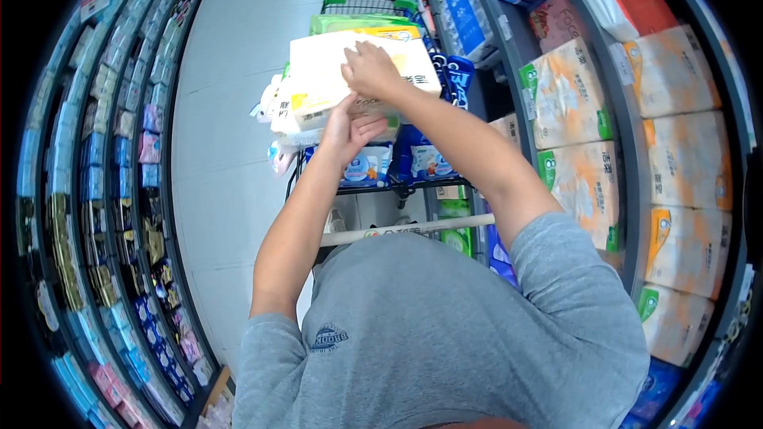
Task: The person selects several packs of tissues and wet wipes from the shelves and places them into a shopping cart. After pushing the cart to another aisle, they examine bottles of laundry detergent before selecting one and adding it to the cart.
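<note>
A large white and yellow tissue pack [318, 71] lies on top of the goods in a shopping cart [369, 5]. My right hand [372, 71] is on its upper face, fingers curled in against the wrapper. Just below, my left hand [347, 133] is at the pack's near side with the palm turned up and the fingers apart; its thumb points up along the pack's edge. Under the pack, blue and white packs [369, 165] sit in the cart's near end, and a green pack [330, 24] shows behind it.
The cart's pale handle bar [429, 226] crosses in front of my body. Shelves with large tissue packs [572, 95] stand close on the right. Shelves of small packets [95, 167] line the left, across the tiled floor [218, 111].
</note>
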Motion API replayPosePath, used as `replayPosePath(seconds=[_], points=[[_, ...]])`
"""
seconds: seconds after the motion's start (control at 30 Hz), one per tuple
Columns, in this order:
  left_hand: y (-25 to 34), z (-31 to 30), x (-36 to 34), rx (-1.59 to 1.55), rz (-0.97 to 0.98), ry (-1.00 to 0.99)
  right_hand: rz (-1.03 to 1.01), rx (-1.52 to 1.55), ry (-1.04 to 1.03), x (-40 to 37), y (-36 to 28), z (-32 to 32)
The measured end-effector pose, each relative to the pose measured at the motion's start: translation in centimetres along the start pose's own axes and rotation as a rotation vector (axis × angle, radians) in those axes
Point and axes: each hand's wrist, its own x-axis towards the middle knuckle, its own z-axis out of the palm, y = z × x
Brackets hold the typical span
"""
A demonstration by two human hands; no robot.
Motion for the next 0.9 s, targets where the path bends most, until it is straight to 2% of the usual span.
replayPosePath(seconds=[0.03, 0.07, 0.13, 0.2, 0.23, 0.27, 0.33, 0.47, 0.6, 0.67, 0.73, 0.8, 0.83, 0.9], points=[[0.0, -0.3, 0.5, 0.054, 0.001, 0.004, -0.063, 0.127, 0.110, -1.2, 0.2, -0.6], [0.0, -0.4, 0.8, 0.108, 0.001, 0.011, -0.048, 0.117, 0.116, -2.6, 0.1, -1.8], [0.1, -0.3, 1.2, 0.161, -0.017, 0.034, -0.046, 0.399, 0.125, -5.5, -0.2, -4.5], [0.1, -0.1, 1.3, 0.211, 0.003, 0.111, 0.023, 0.403, 0.217, -9.0, -0.2, -6.5], [0.2, -0.5, 1.5, 0.246, -0.009, 0.094, 0.019, 0.375, 0.335, -10.8, 0.0, -7.0], [0.0, -1.1, 1.6, 0.268, -0.025, 0.073, 0.072, 0.391, 0.347, -12.8, 0.5, -7.8], [-0.4, -2.3, 1.2, 0.293, 0.004, 0.133, 0.248, 0.425, 0.398, -16.9, 1.9, -8.9], [-1.3, -4.4, -2.8, 0.496, 0.281, 0.311, 0.784, 0.402, 0.437, -27.0, 5.3, -9.7], [-2.0, -8.6, -6.0, 0.642, 0.524, 0.488, 0.973, 0.265, 0.469, -35.9, 7.4, -10.3], [-2.7, -11.0, -7.2, 0.753, 0.577, 0.485, 1.070, 0.227, 0.487, -38.4, 8.0, -10.8], [-3.4, -10.3, -7.4, 0.859, 0.636, 0.495, 1.118, 0.218, 0.491, -40.1, 9.1, -9.9], [-5.1, -8.0, -7.8, 0.995, 0.593, 0.381, 1.193, 0.415, 0.454, -40.6, 10.0, -9.1], [-6.0, -7.7, -7.2, 1.045, 0.584, 0.273, 1.194, 0.428, 0.451, -40.2, 10.0, -9.1], [-8.4, -5.6, -6.5, 1.179, 0.532, 0.225, 1.151, 0.475, 0.368, -38.2, 9.1, -9.5]])
